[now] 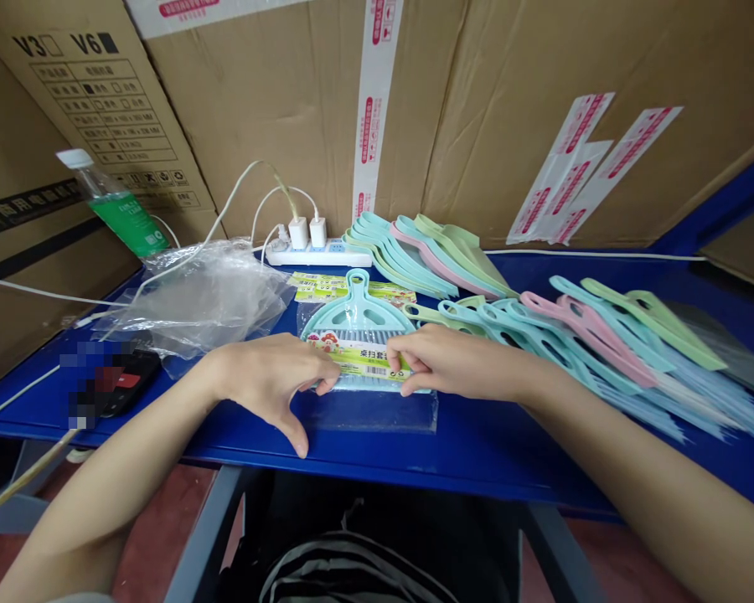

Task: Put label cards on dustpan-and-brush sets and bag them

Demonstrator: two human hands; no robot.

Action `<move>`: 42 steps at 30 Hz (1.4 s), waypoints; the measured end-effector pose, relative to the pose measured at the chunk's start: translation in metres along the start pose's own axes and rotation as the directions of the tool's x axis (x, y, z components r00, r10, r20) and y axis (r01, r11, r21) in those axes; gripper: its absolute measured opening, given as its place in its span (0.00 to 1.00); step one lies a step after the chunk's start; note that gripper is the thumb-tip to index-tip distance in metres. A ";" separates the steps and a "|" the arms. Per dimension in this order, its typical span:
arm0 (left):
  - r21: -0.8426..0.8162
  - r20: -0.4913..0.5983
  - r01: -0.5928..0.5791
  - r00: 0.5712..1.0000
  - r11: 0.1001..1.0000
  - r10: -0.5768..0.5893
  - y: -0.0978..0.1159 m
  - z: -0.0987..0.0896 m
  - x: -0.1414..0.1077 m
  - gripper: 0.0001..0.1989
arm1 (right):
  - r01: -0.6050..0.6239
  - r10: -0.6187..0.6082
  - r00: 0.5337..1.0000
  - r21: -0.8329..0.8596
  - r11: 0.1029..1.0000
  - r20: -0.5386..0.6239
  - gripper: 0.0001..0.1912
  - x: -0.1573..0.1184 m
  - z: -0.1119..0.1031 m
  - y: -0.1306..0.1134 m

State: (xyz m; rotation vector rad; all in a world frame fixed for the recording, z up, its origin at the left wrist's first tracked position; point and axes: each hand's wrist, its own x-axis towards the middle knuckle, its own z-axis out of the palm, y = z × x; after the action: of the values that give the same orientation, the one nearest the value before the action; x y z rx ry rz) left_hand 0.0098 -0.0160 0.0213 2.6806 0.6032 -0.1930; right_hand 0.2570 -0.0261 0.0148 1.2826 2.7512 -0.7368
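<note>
A light-blue dustpan [358, 310] with a brush against it lies in a clear plastic bag [377, 414] in front of me, handle pointing away. Across it sits a yellow-green printed label card [358, 358]; whether the card is inside the bag I cannot tell. My left hand [276, 373] rests at the card's left end, fingers bent onto it and thumb stretched well apart toward the table edge. At the right end, the curled fingers of my right hand [431, 360] close on the card, thumb low against the bag.
More label cards [314, 285] lie behind the dustpan. Nested dustpans [415, 251] and several brushes [565, 327] are on the right. Loose plastic bags [207, 293], a phone [131, 381], a bottle [122, 213] and cables are left. A power strip [320, 254] stands against the cardboard.
</note>
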 end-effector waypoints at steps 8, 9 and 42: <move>0.012 0.016 0.011 1.000 1.000 -0.011 0.009 0.001 0.001 0.18 | -0.021 0.021 1.000 0.009 1.000 0.003 0.10 0.001 0.000 -0.001; 0.006 0.004 -0.010 1.000 1.000 0.010 0.009 0.002 0.002 0.19 | -0.027 0.027 1.000 0.007 1.000 0.008 0.09 0.000 0.000 -0.001; -0.055 -0.145 -0.092 0.986 0.994 0.083 0.004 -0.003 0.010 0.07 | -0.027 0.027 1.000 0.013 1.000 0.009 0.06 -0.001 -0.002 -0.002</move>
State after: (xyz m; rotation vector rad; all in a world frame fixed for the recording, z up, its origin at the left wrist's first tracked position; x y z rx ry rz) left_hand 0.0203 -0.0145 0.0235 2.6704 0.5227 0.0410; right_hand 0.2570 -0.0273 0.0172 1.3129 2.7216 -0.7582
